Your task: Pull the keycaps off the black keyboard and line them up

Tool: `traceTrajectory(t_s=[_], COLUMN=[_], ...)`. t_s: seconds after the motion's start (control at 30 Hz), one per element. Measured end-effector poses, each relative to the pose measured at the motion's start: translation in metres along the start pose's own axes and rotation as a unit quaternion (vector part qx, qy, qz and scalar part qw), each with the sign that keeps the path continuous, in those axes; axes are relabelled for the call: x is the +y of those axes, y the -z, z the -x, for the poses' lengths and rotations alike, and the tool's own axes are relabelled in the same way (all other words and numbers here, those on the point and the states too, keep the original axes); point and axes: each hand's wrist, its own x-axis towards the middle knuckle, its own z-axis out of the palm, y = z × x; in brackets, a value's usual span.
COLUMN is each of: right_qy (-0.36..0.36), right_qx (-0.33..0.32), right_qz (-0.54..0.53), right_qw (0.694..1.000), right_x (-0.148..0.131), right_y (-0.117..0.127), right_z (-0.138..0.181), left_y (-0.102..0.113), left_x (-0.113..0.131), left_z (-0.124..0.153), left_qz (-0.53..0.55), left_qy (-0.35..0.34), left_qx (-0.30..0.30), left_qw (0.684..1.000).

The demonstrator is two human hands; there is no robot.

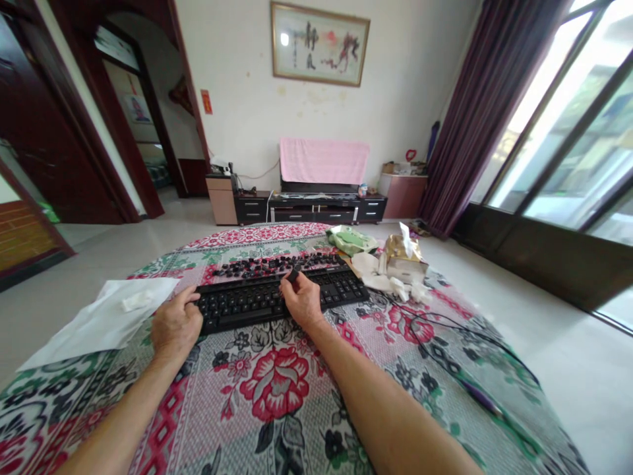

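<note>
A black keyboard (247, 305) lies on the floral tablecloth in front of me, some of its keys off the board. My left hand (177, 321) grips the keyboard's left end, fingers over its edge. Above the right-middle part of the board, my right hand (302, 298) pinches a small black keycap (293, 273) between thumb and finger. Behind the keyboard, many loose black keycaps (262, 266) lie scattered in a long strip.
At left lies a white sheet (106, 316) with a crumpled tissue (137, 301). To the right stand a tissue box (405, 260), crumpled tissues (408, 290) and a green packet (351, 240). A cable (455, 319) and a green-purple tool (482, 398) lie at the right edge.
</note>
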Motion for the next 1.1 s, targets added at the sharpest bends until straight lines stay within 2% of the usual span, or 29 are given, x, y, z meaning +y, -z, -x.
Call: traceTrajectory(t_s=[0.37,0.63,0.77,0.9,1.03,1.1], right_qy=[-0.013,-0.038,-0.05,-0.048,-0.039,-0.012], right_qx=[0.021,0.021,0.01,-0.061,-0.15,-0.183], right_qz=[0.005,-0.011,-0.017,-0.048,-0.106,-0.116], right_qw=[1.0,0.999,0.999,0.996,0.982,0.976], right_x=[0.005,0.001,-0.003,-0.011,-0.024,-0.028], right_y=[0.006,0.011,0.01,-0.007,-0.044,-0.061], right_z=[-0.003,-0.006,-0.014,-0.027,-0.036,-0.037], left_y=[-0.005,-0.004,-0.004,-0.006,-0.007,-0.006], left_x=[0.004,0.007,0.008,0.008,0.008,0.008], left_z=[0.001,0.001,0.001,0.001,0.002,0.002], left_qz=[0.02,0.042,0.045,0.056,0.057,0.053], left_qy=[-0.036,-0.039,-0.04,-0.033,-0.024,-0.024], left_qx=[-0.01,0.032,0.028,0.015,0.006,0.001], left_qw=[0.999,0.998,0.998,0.998,0.998,0.998])
